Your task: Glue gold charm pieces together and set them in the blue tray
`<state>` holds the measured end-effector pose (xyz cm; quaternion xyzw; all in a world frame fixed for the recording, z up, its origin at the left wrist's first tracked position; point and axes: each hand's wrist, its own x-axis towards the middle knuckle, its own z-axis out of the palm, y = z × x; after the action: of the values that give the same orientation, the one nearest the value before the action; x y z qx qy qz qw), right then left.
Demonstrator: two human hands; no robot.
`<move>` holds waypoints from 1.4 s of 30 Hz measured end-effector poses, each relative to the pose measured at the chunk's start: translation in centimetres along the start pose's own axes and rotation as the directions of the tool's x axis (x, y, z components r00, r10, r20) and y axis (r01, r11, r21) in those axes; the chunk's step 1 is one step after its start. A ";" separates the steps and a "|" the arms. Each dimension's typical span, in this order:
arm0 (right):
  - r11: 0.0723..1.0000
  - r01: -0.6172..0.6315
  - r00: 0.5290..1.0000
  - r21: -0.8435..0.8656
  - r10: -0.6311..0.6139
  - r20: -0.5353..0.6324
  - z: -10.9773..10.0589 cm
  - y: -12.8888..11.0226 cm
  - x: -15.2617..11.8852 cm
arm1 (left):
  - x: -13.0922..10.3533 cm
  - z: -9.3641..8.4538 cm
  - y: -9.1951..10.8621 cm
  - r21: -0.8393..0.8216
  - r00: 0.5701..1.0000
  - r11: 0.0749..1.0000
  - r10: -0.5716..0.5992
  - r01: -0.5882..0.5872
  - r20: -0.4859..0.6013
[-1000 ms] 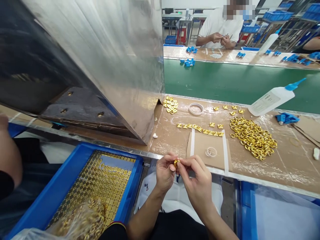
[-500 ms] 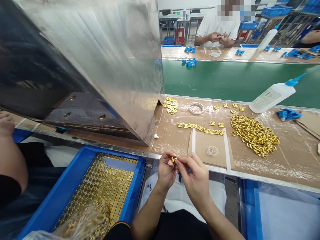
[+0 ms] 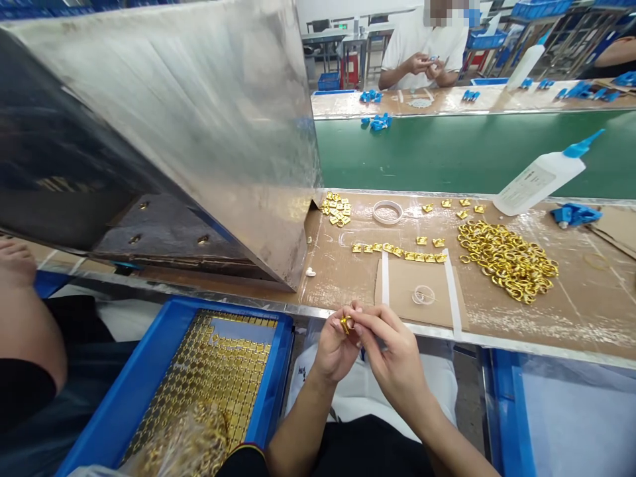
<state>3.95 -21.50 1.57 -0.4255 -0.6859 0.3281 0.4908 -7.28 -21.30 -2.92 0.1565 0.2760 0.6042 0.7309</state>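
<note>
Close to the bench's front edge, my left hand (image 3: 334, 352) pinches a small shiny gold ring (image 3: 346, 324) between thumb and fingers. My right hand (image 3: 392, 344) meets it from the other side, its thumb and fingertips pressed together against the ring; whether they hold a second small part is hidden. Beyond my hands lies a taped cardboard pad (image 3: 397, 301) with a clear plastic ring (image 3: 423, 295) on it. Small gold square pieces (image 3: 397, 252) form a row behind the pad. To its right spreads a heap of gold rings (image 3: 511, 265).
A large metal housing (image 3: 238, 132) stands on the left. Below it, a blue tray (image 3: 169, 318) carries rows of gold pieces and a plastic bag. A white bottle (image 3: 539, 182) and blue clamp (image 3: 574, 214) sit at right. Across the green belt (image 3: 447, 152), a person (image 3: 422, 53) works.
The gold ring has turned in my fingers, and its round band now faces me more. Both hands stay together; the view has shifted slightly.
</note>
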 end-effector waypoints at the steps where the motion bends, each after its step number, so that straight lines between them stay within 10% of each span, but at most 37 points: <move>1: 1.000 -0.003 1.000 0.008 0.003 0.006 -0.1 0.0 0.0 | -0.1 0.1 0.0 -0.009 1.000 1.000 -0.014 0.014 -0.011; 42: 0.997 0.065 0.996 0.032 -0.063 -0.059 -1.9 0.5 -0.3 | -0.6 2.1 -0.8 -0.147 0.993 0.982 -0.114 0.115 0.014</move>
<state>5.96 -21.52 1.53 -0.4045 -0.6788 0.3112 0.5279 -5.41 -21.84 -1.55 0.0874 0.2370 0.5797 0.7747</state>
